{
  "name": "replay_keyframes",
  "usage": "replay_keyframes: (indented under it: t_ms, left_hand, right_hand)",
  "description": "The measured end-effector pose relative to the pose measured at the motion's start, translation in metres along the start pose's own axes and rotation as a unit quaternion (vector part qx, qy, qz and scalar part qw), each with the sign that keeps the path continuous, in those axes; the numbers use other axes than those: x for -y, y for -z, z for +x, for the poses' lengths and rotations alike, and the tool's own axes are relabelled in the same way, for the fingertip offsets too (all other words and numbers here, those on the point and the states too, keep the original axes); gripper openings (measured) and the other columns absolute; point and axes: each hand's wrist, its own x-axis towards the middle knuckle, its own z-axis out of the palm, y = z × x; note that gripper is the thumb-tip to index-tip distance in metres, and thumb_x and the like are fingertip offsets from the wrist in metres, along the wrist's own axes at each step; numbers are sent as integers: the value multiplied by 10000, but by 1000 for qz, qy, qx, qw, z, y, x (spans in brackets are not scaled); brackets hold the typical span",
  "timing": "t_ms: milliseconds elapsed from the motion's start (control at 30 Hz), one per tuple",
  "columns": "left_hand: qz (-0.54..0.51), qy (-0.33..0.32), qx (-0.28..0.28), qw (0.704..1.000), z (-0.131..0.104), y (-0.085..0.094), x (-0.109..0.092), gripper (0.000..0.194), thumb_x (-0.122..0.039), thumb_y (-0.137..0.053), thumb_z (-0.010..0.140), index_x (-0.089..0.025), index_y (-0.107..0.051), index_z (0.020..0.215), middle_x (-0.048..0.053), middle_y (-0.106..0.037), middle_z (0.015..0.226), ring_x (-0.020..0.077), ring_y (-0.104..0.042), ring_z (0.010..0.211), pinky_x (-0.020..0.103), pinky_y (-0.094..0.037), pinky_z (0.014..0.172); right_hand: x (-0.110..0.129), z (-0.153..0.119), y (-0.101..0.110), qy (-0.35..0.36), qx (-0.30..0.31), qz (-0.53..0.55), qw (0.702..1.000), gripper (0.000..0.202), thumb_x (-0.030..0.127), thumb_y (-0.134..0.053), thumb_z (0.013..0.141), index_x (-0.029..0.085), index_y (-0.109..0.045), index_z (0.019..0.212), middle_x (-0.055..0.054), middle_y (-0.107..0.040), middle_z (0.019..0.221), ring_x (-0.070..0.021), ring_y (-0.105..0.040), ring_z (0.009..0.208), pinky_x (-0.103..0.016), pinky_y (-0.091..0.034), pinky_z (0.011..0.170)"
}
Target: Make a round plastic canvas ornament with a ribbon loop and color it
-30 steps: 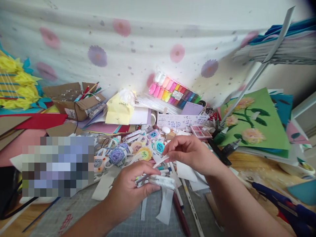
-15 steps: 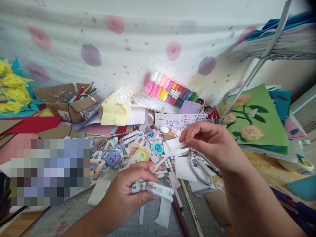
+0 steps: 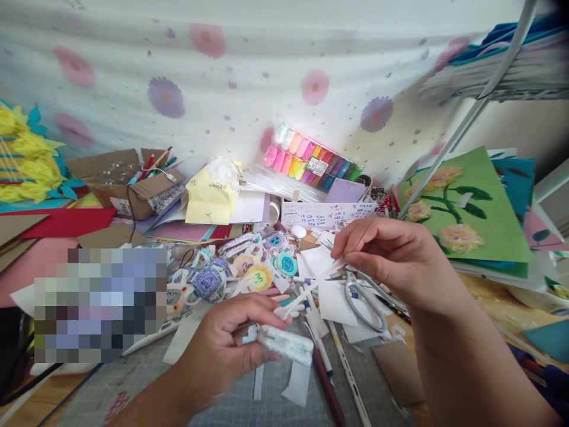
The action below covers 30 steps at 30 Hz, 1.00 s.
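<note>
My left hand is closed around a small, flat, white wrapped piece, held edge-on with thumb and fingers. A narrow white strip runs from its fingertips up to my right hand, which pinches the far end between thumb and fingers. Beyond the left hand lies a pile of small paper watches with numbered, coloured faces. Grey-handled scissors rest under the right hand. Below the held piece, a white paper scrap is visible against the grey cutting mat.
Pens and a dark red stick lie right of the left hand. At the back are a cardboard box, a coloured clay pack and a handwritten card. A green flower picture stands right; a blurred-out device sits left.
The whole view has shifted slightly. My right hand is a little further right, with the white strip still stretched between both hands. The left hand's grip looks the same.
</note>
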Motion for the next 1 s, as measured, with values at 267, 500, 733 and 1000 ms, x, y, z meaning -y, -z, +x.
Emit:
replay_keyframes:
  t_ms: [267, 500, 733, 1000]
  left_hand:
    - [20, 41, -24, 999, 0, 1, 3, 168, -148, -787, 629, -245, -731, 754, 15, -736, 894, 247, -635, 1051, 354, -454, 944]
    - [79, 47, -31, 995, 0, 1, 1, 154, -227, -758, 657, -225, -695, 797, 30, -740, 901, 256, -646, 1006, 358, -470, 924]
    - [135, 71, -59, 987, -2, 0, 0, 154, -233, -709, 667, -207, -672, 814, 41, -737, 956, 225, -661, 922, 307, -495, 864]
    - [162, 51, -74, 983, 2, -1, 1, 154, -198, -682, 675, -195, -640, 823, 41, -729, 925, 193, -665, 834, 272, -516, 789]
  right_hand:
    - [12, -6, -2, 50, -41, 7, 998, 178, 46, -648, 779, 222, -674, 775, -7, -649, 721, -185, -629, 755, -337, -519, 708]
    - [26, -11, 1, 71, -16, -73, 995, 172, 75, -658, 767, 241, -695, 797, -35, -657, 697, -217, -640, 717, -363, -533, 664]
    - [37, -8, 2, 86, 110, -126, 982, 181, 23, -618, 751, 197, -663, 772, -58, -690, 709, -171, -658, 665, -261, -527, 570]
    - [37, -8, -10, 61, 181, -87, 978, 181, 2, -606, 756, 175, -642, 792, -59, -696, 742, -139, -662, 675, -234, -537, 627]
